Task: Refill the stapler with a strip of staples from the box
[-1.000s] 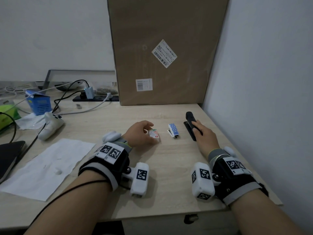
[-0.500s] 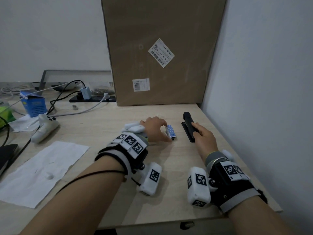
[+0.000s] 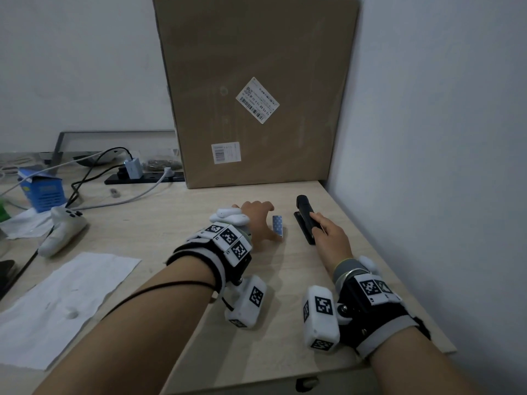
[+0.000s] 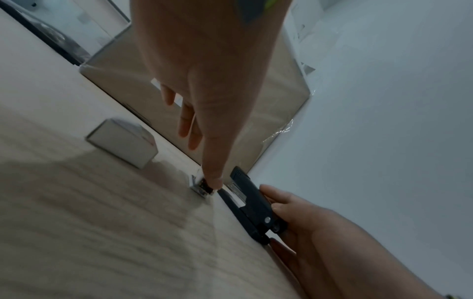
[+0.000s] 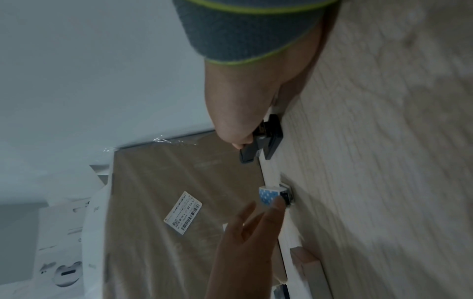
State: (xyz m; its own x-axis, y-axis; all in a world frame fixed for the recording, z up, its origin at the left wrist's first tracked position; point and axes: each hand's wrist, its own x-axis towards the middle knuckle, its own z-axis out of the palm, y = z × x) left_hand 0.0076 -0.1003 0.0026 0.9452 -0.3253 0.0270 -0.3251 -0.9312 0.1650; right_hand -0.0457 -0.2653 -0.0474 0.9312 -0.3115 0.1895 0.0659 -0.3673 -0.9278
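A black stapler lies on the desk near the right wall. My right hand grips its rear end, with the index finger on top. A small blue polka-dot stapler sits just left of it. My left hand is beside that small stapler with its fingers straight and spread, and the thumb tip touches the stapler's near end. The little white staple box stands on the desk left of that hand. In the head view it is hidden behind my left hand.
A tall cardboard carton stands upright at the back and the wall closes the right side. To the left are a paper sheet, a white controller, a blue carton and a power strip with cables.
My left hand has let go of the small white box and moved right to the blue polka-dot stapler. My right hand stays on the black stapler.
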